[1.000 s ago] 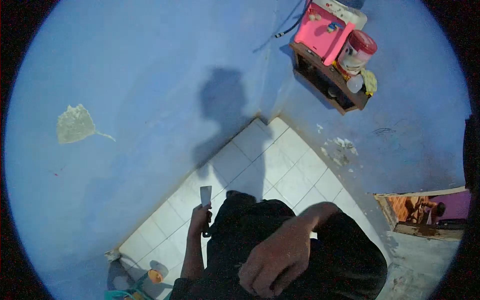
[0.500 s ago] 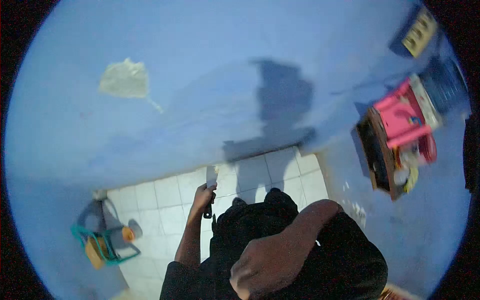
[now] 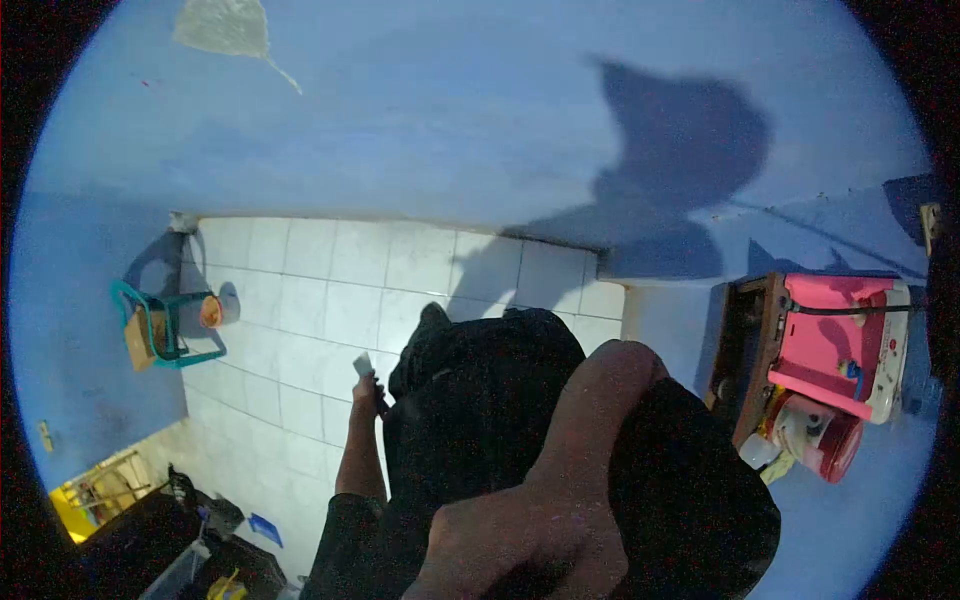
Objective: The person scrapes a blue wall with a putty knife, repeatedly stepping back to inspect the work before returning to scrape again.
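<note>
My left hand (image 3: 367,388) hangs low over the tiled floor, fingers wrapped round the handle of a putty knife (image 3: 363,365). Its pale flat blade points up past the fist, and most of the handle is hidden. My right hand (image 3: 520,535) is bent in front of my chest, close to the camera. Its fingers run out of the bottom edge and into shadow, so their position and anything in them are hidden. Ahead, the blue wall (image 3: 420,130) bears a whitish patch (image 3: 222,25) with a thin streak below it.
A green-framed stool (image 3: 170,330) stands at left beside a small orange-mouthed container (image 3: 211,311). At right, a brown wooden shelf (image 3: 745,345) carries a pink plastic piece (image 3: 830,340) and a red-lidded jar (image 3: 815,435). Dark clutter and a yellow item (image 3: 72,510) lie at lower left.
My view has tilted down and turned, so the wall patch sits higher. My left hand, still on the putty knife, appears lower and further left. My right hand is nearer the bottom edge.
</note>
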`<state>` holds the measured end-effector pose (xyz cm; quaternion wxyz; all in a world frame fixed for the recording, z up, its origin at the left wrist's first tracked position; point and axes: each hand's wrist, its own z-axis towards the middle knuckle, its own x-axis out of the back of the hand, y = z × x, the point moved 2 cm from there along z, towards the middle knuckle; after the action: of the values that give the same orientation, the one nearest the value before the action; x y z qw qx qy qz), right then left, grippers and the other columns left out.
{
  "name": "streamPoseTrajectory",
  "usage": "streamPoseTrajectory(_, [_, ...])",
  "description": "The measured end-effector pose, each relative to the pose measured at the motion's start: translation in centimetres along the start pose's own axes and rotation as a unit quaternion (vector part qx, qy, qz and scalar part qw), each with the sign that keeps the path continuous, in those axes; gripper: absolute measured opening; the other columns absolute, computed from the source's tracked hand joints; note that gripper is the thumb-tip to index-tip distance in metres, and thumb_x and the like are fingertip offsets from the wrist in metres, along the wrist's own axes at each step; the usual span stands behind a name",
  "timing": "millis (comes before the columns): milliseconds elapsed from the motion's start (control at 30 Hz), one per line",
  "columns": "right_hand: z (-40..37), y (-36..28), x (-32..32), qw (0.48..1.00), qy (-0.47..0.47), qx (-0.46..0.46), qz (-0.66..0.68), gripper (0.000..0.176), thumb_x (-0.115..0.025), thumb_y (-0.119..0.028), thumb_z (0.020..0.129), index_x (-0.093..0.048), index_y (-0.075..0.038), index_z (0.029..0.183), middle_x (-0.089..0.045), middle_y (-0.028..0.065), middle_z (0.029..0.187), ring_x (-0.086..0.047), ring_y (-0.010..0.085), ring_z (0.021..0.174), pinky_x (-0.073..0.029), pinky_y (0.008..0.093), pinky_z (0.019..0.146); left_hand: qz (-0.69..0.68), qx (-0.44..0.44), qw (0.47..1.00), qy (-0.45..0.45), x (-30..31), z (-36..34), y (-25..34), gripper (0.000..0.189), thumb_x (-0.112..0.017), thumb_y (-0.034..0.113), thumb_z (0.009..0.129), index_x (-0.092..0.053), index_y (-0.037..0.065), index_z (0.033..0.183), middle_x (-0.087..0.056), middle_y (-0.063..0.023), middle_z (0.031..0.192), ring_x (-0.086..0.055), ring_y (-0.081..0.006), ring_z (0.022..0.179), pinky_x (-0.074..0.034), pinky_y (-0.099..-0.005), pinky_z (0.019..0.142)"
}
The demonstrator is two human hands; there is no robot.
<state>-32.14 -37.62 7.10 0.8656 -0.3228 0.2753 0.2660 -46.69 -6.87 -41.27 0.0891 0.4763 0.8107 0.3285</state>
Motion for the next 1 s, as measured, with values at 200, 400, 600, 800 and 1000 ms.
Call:
streamPoseTrajectory(200, [-1.3,-0.4,-1.1,0.972,-0.041,0.037,0.23,0.028,-0.051,-0.026,0.085,-0.048,0.001,0.085,-0.047,0.0055,0.075,-0.045,0.0121,0.067,-0.037,0.0274,0.059,0.224,0.004,0.975,0.009,-0.3,-6.3,-7.4,0.036,-0.049,0.039,0.081,-0.054,0.004,0.085,-0.051,-0.0064,0.063,-0.048,-0.0152,0.049,-0.04,-0.0293,0.046])
streamPoseTrajectory(400, [-2.7,-1.1,-1.3,0.954,-0.108,-0.051,0.274,0.022,-0.052,-0.021,0.086,-0.049,0.001,0.086,-0.049,0.0055,0.076,-0.045,0.0115,0.07,-0.037,0.0267,0.061,0.236,-0.019,0.971,-0.016,-1.5,-7.1,-4.0,0.04,-0.047,0.041,0.082,-0.056,0.002,0.084,-0.052,-0.0059,0.06,-0.048,-0.0143,0.048,-0.039,-0.029,0.045])
streamPoseTrajectory(600, [-2.7,-1.7,0.6,0.951,-0.13,-0.202,0.193,0.021,-0.055,-0.021,0.084,-0.051,-0.001,0.078,-0.051,0.0041,0.07,-0.045,0.0101,0.064,-0.037,0.0272,0.056,0.173,-0.055,0.98,-0.085,-6.6,-5.0,9.0,0.037,-0.046,0.037,0.083,-0.056,0.001,0.082,-0.049,-0.0043,0.053,-0.045,-0.0124,0.043,-0.035,-0.0277,0.041])
streamPoseTrajectory(800, [-1.6,1.1,3.1,0.964,-0.222,-0.056,-0.134,0.011,-0.054,-0.014,0.082,-0.053,-0.004,0.085,-0.057,0.0091,0.084,-0.057,0.0216,0.071,-0.045,0.031,0.058,0.201,-0.199,0.939,-0.196,-14.8,-11.8,29.9,0.026,-0.051,0.026,0.083,-0.054,0.0,0.086,-0.047,-0.002,0.054,-0.043,-0.0099,0.042,-0.035,-0.0238,0.041])
streamPoseTrajectory(1000, [2.3,3.8,8.2,0.969,-0.15,-0.123,-0.155,0.009,-0.053,-0.01,0.082,-0.059,-0.004,0.085,-0.058,0.0083,0.08,-0.056,0.0204,0.068,-0.044,0.0306,0.056,0.356,-0.317,0.772,-0.42,-15.4,-17.6,41.8,0.036,-0.057,0.036,0.079,-0.055,0.001,0.09,-0.047,-0.0018,0.057,-0.044,-0.0092,0.046,-0.037,-0.0251,0.042])
